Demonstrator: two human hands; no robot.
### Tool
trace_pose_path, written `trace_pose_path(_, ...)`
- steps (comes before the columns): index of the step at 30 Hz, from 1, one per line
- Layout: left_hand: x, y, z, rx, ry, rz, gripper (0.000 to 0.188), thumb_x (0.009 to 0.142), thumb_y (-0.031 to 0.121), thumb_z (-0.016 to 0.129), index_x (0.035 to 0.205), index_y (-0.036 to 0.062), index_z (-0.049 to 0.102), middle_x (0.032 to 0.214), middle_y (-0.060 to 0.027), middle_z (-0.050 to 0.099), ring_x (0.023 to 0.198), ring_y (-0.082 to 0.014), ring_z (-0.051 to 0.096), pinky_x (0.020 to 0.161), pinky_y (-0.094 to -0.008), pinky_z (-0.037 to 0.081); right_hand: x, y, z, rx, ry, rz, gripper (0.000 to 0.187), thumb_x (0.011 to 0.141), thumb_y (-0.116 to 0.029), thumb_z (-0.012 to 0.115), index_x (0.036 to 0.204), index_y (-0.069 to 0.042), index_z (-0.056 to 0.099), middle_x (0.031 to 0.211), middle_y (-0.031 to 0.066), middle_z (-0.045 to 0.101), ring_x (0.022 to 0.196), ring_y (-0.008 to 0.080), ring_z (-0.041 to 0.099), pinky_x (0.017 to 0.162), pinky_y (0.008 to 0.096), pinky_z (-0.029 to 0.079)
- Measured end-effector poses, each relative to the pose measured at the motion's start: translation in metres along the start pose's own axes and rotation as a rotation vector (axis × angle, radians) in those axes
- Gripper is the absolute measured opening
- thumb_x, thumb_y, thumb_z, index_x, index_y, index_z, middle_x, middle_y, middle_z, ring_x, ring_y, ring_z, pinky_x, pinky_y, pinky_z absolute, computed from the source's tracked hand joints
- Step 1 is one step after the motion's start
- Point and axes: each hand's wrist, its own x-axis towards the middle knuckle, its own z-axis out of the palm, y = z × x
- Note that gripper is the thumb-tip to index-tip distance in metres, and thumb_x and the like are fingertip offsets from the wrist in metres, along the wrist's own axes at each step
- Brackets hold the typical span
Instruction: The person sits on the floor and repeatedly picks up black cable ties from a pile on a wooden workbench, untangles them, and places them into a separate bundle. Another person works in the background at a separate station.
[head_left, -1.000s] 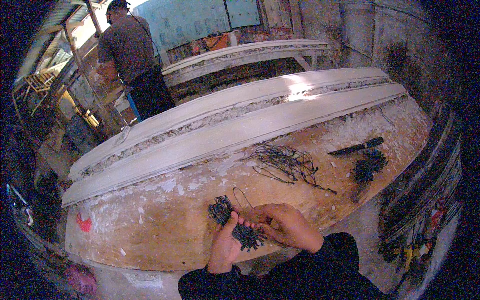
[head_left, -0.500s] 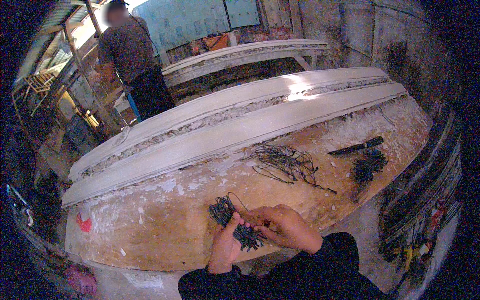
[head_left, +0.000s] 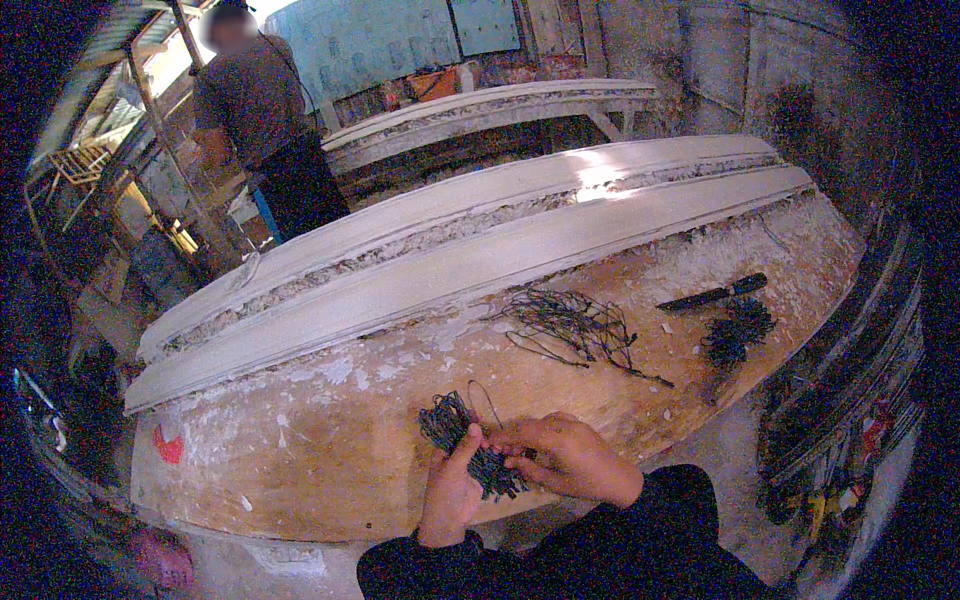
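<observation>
Paint-flecked wooden surface [head_left: 330, 440]: left hand [head_left: 452, 488] gripping dark cord bundle [head_left: 443, 418], right hand [head_left: 572, 455] seemingly pinching thin loop [head_left: 489, 398], apparently mid-gathering, next move likely calling for steady left hold.

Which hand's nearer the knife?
Right. The right hand is left of the knife and nearer the body, not touching it; the left hand is farther left, holding a bundle of dark cords.

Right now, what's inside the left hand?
The left hand holds a bundle of dark strings. Both ends show; part of the middle is covered by the hand, so I can't see that.
</observation>
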Motion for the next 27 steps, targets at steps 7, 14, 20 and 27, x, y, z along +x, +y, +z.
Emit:
trace_pose_path(7, 0.001, 0.000, 0.000, 0.054, 0.018, 0.039, 0.018, 0.085, 0.014, 0.058, 0.101, 0.0072, 0.053, 0.089, -0.0035, 0.058, 0.080, -0.0163, 0.058, 0.069, -0.0314, 0.049, -0.002, 0.001, 0.001, 0.006, -0.019, 0.015, 0.028, 0.076, -0.006, 0.061, 0.104, -0.009, 0.058, 0.092, 0.0062, 0.061, 0.076, 0.0224, 0.061, 0.068, 0.0341, 0.046)
trace_pose_path(14, 0.002, -0.001, -0.004, 0.024, -0.018, -0.017, 0.018, 0.085, 0.014, 0.058, 0.101, 0.0073, 0.053, 0.088, -0.0040, 0.059, 0.080, -0.0174, 0.058, 0.068, -0.0328, 0.050, -0.004, -0.003, 0.000, -0.045, -0.033, 0.040, 0.032, 0.076, -0.010, 0.062, 0.107, -0.011, 0.056, 0.095, 0.0033, 0.060, 0.078, 0.0207, 0.059, 0.069, 0.0337, 0.044)
trace_pose_path(20, 0.003, -0.003, -0.009, 0.004, -0.087, -0.023, 0.021, 0.083, 0.011, 0.060, 0.102, 0.0072, 0.053, 0.090, -0.0028, 0.058, 0.080, -0.0171, 0.058, 0.067, -0.0317, 0.050, -0.006, 0.001, 0.001, -0.038, -0.050, 0.041, 0.028, 0.075, -0.011, 0.063, 0.102, -0.011, 0.056, 0.095, 0.0044, 0.059, 0.077, 0.0225, 0.059, 0.070, 0.0340, 0.044)
trace_pose_path(27, 0.002, -0.005, -0.009, 0.095, -0.055, 0.024, 0.025, 0.082, 0.009, 0.061, 0.104, 0.0080, 0.052, 0.091, -0.0008, 0.057, 0.084, -0.0138, 0.055, 0.069, -0.0284, 0.048, -0.007, 0.008, 0.008, -0.119, -0.101, 0.069, 0.024, 0.075, -0.011, 0.063, 0.098, -0.010, 0.055, 0.091, 0.0070, 0.059, 0.073, 0.0262, 0.058, 0.069, 0.0359, 0.044)
